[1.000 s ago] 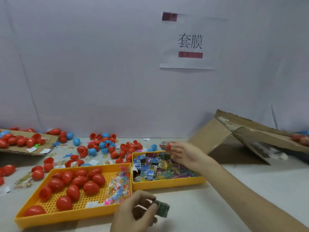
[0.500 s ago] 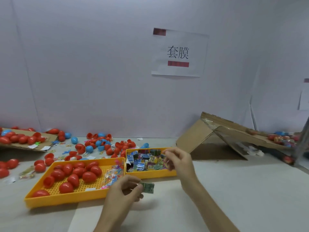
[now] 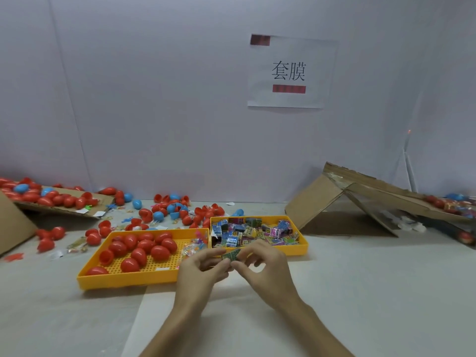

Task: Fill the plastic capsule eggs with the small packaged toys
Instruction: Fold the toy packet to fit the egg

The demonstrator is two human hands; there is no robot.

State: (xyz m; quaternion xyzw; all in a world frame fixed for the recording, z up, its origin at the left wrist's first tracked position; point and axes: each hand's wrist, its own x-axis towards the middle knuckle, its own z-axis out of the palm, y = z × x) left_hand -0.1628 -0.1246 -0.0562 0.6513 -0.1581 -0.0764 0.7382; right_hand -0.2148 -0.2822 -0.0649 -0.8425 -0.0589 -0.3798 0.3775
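- Now, the pale grey table (image 3: 360, 292) is carrying everything. You are working over its near part, where both hands can meet in front of the trays.
- The folded brown cardboard box (image 3: 332, 199) is leaning tent-like at the far right, well apart from your hands and out of the way.
- The large yellow perforated plastic tray (image 3: 123, 278) is sitting to your left. Its rim is stopping the red plastic capsule eggs (image 3: 139, 253) from rolling off.
- The smaller yellow plastic tray (image 3: 304, 247) is sitting just beside it on the right, corralling the small colourful packaged toys (image 3: 247, 233) within easy reach.
- Your left hand (image 3: 198, 271) is pinching one end of a packet between thumb and fingers.
- Your right hand (image 3: 268, 269) is curling its fingertips onto the other end. Whether its palm is hiding anything, I cannot tell.
- The small green printed toy packet (image 3: 231, 254) is hanging between both hands, above the table and near the trays' front rims. You are probably squaring it up so it fits an egg, and it is not in one yet.
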